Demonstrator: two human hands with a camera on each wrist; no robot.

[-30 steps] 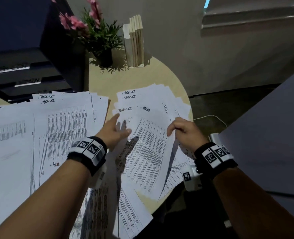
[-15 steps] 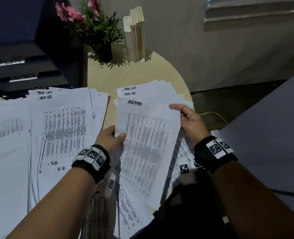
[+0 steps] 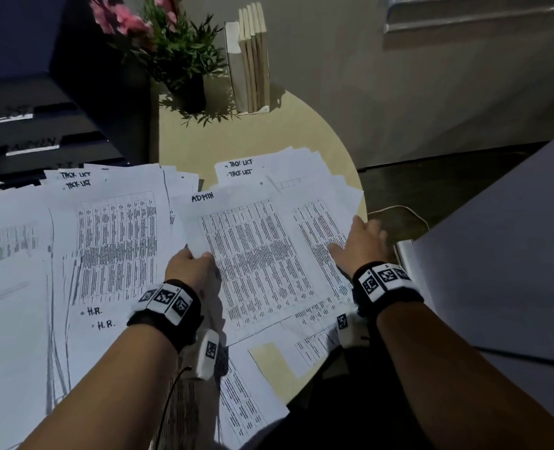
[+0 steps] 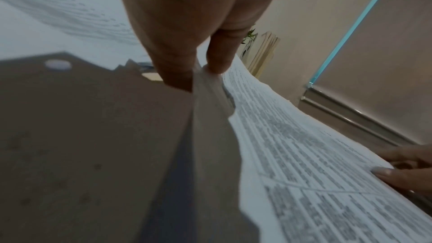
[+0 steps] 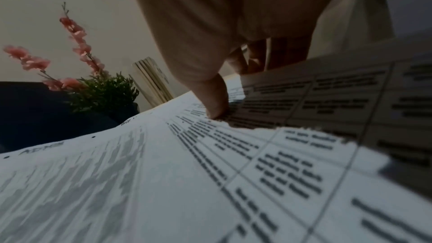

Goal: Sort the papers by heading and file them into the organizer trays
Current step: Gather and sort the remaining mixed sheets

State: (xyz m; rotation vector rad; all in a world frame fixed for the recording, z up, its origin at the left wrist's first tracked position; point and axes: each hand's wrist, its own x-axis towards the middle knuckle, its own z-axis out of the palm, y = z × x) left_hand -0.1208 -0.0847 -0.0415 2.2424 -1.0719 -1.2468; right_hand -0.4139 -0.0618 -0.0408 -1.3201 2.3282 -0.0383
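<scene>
A printed sheet headed ADMIN (image 3: 256, 254) lies tilted over the right pile of papers (image 3: 301, 177), whose top headings read TASK LIST. My left hand (image 3: 201, 256) pinches the sheet's left edge between thumb and finger, which the left wrist view shows close up at the hand (image 4: 198, 73) on the sheet (image 4: 292, 145). My right hand (image 3: 350, 235) rests flat on the papers at the sheet's right edge. In the right wrist view its thumb (image 5: 217, 112) presses on the print. A dark organizer with trays (image 3: 41, 141) stands at the back left.
A wide spread of papers (image 3: 106, 248) with TASK LIST and H.R. headings covers the left of the round table (image 3: 236, 141). A potted plant (image 3: 184, 89) and upright books (image 3: 253, 60) stand at the back. A grey surface (image 3: 496, 254) borders the right.
The ADMIN sheet has come down from being held up and now lies lower and further left. My right hand has let go of its upper right edge and spread flat on the papers.
</scene>
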